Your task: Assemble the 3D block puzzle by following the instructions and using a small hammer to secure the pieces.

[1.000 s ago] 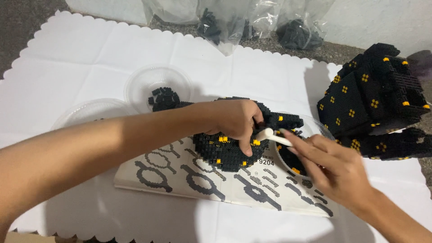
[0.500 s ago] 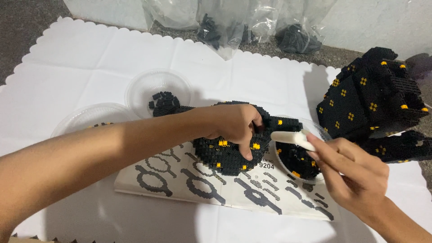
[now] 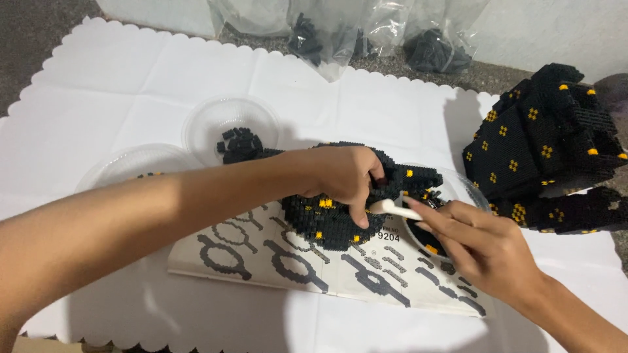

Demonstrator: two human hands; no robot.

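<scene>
On the surface: a white cloth point(image 3: 118, 98) with a scalloped edge covers it, seen from above through the head camera.
Centre: a black brick model point(image 3: 327, 216) with small yellow studs rests on a printed instruction sheet point(image 3: 275, 261) showing dark diagrams.
Left hand: the left hand point(image 3: 347, 180) reaches in from the lower left, its forearm crossing the cloth; the fingers curl down over the top of the model and grip it, and the thumb side presses at its right end.
Right hand: the right hand point(image 3: 484, 252) comes in from the lower right, its fingers closed around a small white tool point(image 3: 392, 209) whose tip meets the model just beside the left hand's fingers.
In the way: the left hand and wrist hide much of the model's top; the right hand covers part of a clear dish point(image 3: 451, 189) with dark and yellow pieces in it.
Left side: two more clear dishes, one point(image 3: 229, 124) with a heap of black bricks, the other point(image 3: 131, 167) nearly hidden behind the left forearm.
Right side: a large finished black section point(image 3: 543, 144) with yellow dots stands well apart from the hands.
Far edge: clear plastic bags point(image 3: 353, 33) of dark pieces lie beyond the cloth.
</scene>
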